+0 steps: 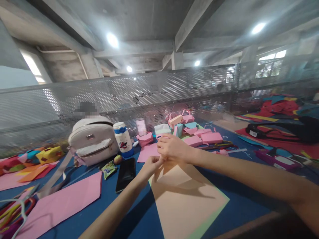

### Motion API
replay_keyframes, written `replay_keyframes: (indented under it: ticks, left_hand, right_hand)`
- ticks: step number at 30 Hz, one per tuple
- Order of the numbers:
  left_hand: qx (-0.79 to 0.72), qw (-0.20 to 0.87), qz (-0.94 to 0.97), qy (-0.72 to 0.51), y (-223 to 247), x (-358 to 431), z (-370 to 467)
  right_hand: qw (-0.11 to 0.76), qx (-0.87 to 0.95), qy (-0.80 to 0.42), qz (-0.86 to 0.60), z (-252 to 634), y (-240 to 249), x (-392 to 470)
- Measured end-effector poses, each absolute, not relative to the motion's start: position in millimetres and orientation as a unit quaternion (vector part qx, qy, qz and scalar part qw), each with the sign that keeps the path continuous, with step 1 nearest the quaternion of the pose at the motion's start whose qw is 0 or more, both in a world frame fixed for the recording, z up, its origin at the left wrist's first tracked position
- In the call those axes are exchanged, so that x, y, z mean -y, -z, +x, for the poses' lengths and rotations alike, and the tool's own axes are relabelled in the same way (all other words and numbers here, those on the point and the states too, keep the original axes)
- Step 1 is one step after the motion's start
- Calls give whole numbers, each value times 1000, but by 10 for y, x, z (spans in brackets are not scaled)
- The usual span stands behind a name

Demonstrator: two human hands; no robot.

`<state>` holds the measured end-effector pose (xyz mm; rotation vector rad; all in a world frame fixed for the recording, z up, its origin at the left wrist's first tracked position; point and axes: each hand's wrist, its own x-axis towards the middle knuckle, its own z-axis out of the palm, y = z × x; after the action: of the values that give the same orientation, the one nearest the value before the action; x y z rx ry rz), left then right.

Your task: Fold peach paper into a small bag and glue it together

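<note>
A peach paper sheet (184,202) lies on the blue table, with a green sheet (211,222) showing along its right edge. At the far end of the peach sheet my two hands meet. The fingers of my left hand (152,167) are pinched together at the folded or raised paper there. Just beyond it, my right hand (173,148) is closed, its fingers curled toward the left hand. What lies between the fingers is mostly hidden; the paper's far corner is covered by the hands.
A white backpack (93,142), a bottle (123,141) and a black phone (126,175) stand or lie at left. Pink paper (67,205) and scissors (15,215) lie nearer. Pink paper pieces (211,136) are behind the hands; a purple device (277,159) is at right.
</note>
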<state>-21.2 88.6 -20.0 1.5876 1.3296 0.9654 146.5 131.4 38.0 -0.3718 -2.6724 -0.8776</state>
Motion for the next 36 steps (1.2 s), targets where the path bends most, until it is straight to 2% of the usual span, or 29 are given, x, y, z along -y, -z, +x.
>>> replay_keyframes:
  ticks: [5,11,16,24,36]
  left_hand:
    - [-412,493,631,-435,178,-655,-238]
    - [-304,498,662,-470,529,-500,-192]
    - [-329,460,669,-482,531,-474,-171]
    - [-380,391,676,-496,492,-441,-171]
    - [-399,420,672,-461,549,-295,-245]
  right_hand:
    - [203,913,309,-172,1664,-334,-1365]
    - [278,895,290,-195,1800,-233,-1315]
    - [277,908,262,-172,1773,-164,-1173]
    - [328,911,221,-117,1688,-118,-1021]
    - [371,892,245,-77,1613,-58,-944]
